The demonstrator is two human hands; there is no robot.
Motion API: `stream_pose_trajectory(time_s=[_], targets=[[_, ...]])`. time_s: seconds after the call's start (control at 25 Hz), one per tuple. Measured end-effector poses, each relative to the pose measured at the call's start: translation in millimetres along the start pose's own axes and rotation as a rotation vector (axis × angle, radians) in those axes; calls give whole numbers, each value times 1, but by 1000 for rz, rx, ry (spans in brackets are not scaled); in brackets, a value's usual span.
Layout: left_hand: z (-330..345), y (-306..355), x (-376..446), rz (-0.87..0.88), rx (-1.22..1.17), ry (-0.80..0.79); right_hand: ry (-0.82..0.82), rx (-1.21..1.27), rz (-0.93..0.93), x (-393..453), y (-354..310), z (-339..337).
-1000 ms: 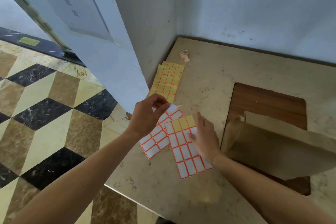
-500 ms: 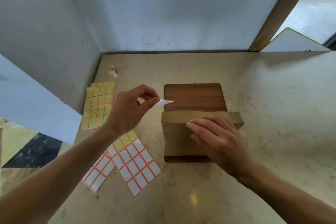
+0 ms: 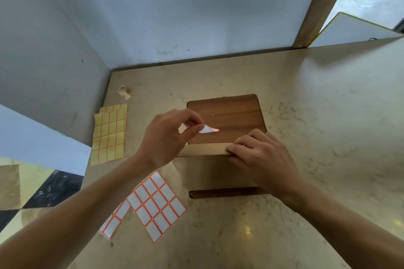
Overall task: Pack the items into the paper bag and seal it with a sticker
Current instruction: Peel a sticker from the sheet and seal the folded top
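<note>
1. Sealing step in hand, by the look of it: paper bag (image 3: 209,172) lying flat on the stone counter (image 3: 317,116), over a wooden inset panel (image 3: 227,116), top flap folded over toward the wearer.
2. Left hand (image 3: 166,137) raised just above the bag's far-left corner, thumb and forefinger pinched shut on a single white sticker (image 3: 208,130); sticker curled, free end pointing right, held over the wood and not yet touching paper.
3. Right hand (image 3: 262,159) pressed flat on the folded flap, fingers (image 3: 240,148) spread along the crease, palm down, closed on nothing; pinning rather than grasping.
4. Hands close but apart, a strip of flap showing between them.
5. Contents of the bag not visible; packing judged finished only because the flap lay closed.
6. Off to the left: white label sheet (image 3: 157,205) with orange borders near the counter's front edge, a second partial sheet tucked beside it, a yellow backing sheet (image 3: 109,135) farther back against the wall, a small tape roll (image 3: 122,89) in the corner.
7. Next move, as a judgement: sticker to be lowered so it straddled the flap's edge, half on flap and half on bag body, then rubbed down.
8. Called for: flap kept pinned until adhesion; sticky side kept clear of the holding fingertips; curl flattened from one end to avoid a crease.
</note>
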State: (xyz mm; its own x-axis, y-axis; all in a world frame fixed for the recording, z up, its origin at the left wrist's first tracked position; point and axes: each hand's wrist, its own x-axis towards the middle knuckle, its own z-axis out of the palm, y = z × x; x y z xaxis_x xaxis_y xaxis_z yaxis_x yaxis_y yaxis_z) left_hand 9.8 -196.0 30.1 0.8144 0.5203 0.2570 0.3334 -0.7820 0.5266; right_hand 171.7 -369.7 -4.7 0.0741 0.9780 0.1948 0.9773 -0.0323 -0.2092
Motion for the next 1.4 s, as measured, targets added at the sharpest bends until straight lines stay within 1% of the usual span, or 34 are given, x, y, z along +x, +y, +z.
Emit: stream_pose_trajectory(time_s=[0.12,0.24,0.36,0.48,0.72,0.8,1.0,1.16,1.32,1.4], targets=[[12,-1,1,51,78,-18,-21,11,-22,4,-1,-1],[24,1,0,198,234,-61,-16,10,-46,0,-1,1],[30,6,-3,353,332,-122,-3,29,-51,-10,-2,8],[34,12,-4,402,361,-158,30,39,-57,-19,-5,12],[42,19,-5,377,375,-243,71,59,-44,-20,-4,14],[42,19,-6,356,342,-266,71,63,-41,-19,-3,15],[37,18,-4,192,164,-344,63,58,-35,-16,-2,14],[38,17,-2,92,108,-386,44,63,2,-15,-2,14],[38,21,4,-44,37,-484,10,169,119,-11,-5,6],[36,22,7,-92,-1,-534,-37,202,172,-7,-5,3]])
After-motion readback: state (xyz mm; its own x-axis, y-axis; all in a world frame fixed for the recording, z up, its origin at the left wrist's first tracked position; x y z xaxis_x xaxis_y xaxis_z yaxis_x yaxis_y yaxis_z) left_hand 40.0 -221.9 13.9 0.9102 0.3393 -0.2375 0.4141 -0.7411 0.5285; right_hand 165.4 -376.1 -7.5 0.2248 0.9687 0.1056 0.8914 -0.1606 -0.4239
